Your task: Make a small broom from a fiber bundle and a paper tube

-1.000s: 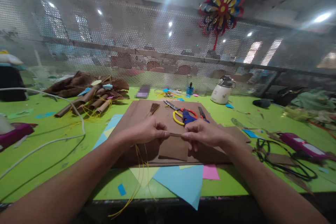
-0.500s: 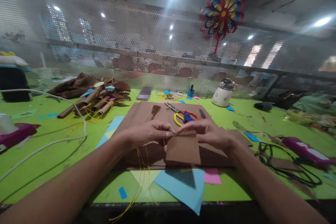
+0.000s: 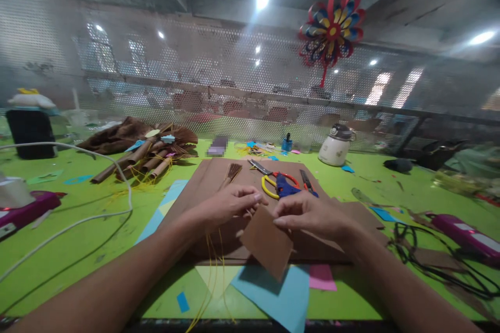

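My right hand [image 3: 307,212] pinches a small square of brown cardboard [image 3: 267,242] at its upper right edge. The square is turned cornerwise above a large cardboard sheet [image 3: 205,177]. At its top corner are the closed thumb and forefinger of my left hand [image 3: 238,205]; other left fingertips show behind the left edge. Just beyond my hands lie scissors [image 3: 269,183] with yellow and red handles, something dark blue [image 3: 287,187] against them, and a cutter knife [image 3: 307,181]. A small brown bristle bundle [image 3: 232,173] rests to their left. Yellow strings [image 3: 211,270] hang below my left wrist.
Blue paper [image 3: 279,296] and pink paper [image 3: 323,277] lie at the near edge. Several small brooms [image 3: 152,153] are piled at left, near a white cable [image 3: 127,187]. A white flask [image 3: 335,146] stands behind; a purple power strip [image 3: 464,237] and black cord [image 3: 406,244] lie right.
The cardboard square has turned from upright to cornerwise. My right fingers have shifted onto its upper right edge, and my two hands' fingertips are farther apart. The view has tilted up slightly.
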A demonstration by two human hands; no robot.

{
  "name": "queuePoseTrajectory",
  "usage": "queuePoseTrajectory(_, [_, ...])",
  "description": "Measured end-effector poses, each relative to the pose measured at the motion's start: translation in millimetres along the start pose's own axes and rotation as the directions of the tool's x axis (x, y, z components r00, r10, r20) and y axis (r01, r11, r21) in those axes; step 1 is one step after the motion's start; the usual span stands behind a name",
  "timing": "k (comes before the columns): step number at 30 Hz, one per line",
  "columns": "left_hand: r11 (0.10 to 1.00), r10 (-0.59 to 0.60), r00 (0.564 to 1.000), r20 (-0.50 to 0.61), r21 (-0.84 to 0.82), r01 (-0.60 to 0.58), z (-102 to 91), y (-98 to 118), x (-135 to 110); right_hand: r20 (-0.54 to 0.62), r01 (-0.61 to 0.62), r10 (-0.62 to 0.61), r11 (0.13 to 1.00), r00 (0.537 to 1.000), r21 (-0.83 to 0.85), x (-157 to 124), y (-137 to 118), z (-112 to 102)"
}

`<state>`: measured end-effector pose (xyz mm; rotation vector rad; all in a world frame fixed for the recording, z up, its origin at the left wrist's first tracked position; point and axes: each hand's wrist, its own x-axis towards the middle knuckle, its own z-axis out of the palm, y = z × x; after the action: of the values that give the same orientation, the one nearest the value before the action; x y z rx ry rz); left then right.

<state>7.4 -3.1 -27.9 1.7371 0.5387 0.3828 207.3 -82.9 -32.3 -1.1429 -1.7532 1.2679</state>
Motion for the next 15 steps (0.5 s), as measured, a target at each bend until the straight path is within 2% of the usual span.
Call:
queuePoseTrajectory(3, [0.976,0.021,1.000,0.023,0.218,-0.025,0.5,-5,2,0.046,-0.013,0.021,0.985,0.999,-0.171,4,6,2])
queuePoseTrajectory(7, [0.904,-0.001,1.000,0.030,0.427,-0.012,1.1,-16,2,0.015,0.003,0.002,0.945,1.000,-0.327,9,16,8])
queuePoseTrajectory(15, [0.888,-0.061,0.998,0.009,0.456,0.050,-9.9,-25,6,-0.069,0.032,-0.075,0.870,0.995,-0.492,16,29,8])
